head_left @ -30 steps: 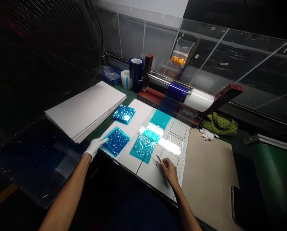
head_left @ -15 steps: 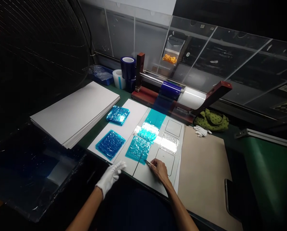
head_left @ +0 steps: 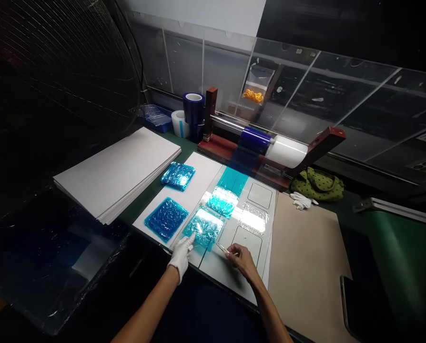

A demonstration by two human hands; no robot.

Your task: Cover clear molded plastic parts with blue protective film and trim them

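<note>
"Blue film point(head_left: 204, 225): what's changed?"

"The gloved left hand point(head_left: 180, 255) has reached its near edge, so both hands now attend to it."

"Gripping it?"

"Perhaps; I can't tell (it's blurred there). The right hand point(head_left: 242, 261) pinches a thin tool point(head_left: 223, 248); the film lies just ahead, between them."

Left on worktop point(head_left: 141, 202): sheet stack point(head_left: 118, 174). Right of stack: paper sheet point(head_left: 206, 164), bearing rear film pile point(head_left: 178, 176) and front film pile point(head_left: 166, 219). Right of paper sheet: template board point(head_left: 208, 275). On board: film strip point(head_left: 230, 183) at back, film piece point(head_left: 204, 226) before it, second film piece point(head_left: 247, 215) to their right. Behind board: roll stand point(head_left: 218, 150), carrying left roll point(head_left: 256, 139) and right roll point(head_left: 287, 151) side by side. Left of stand: tape rolls point(head_left: 193, 108), then tray point(head_left: 163, 125). Right of board: card sheet point(head_left: 306, 257), phone point(head_left: 345, 305) at its right edge; glove point(head_left: 302, 201) at its back edge, pouch point(head_left: 318, 185) behind.
</note>
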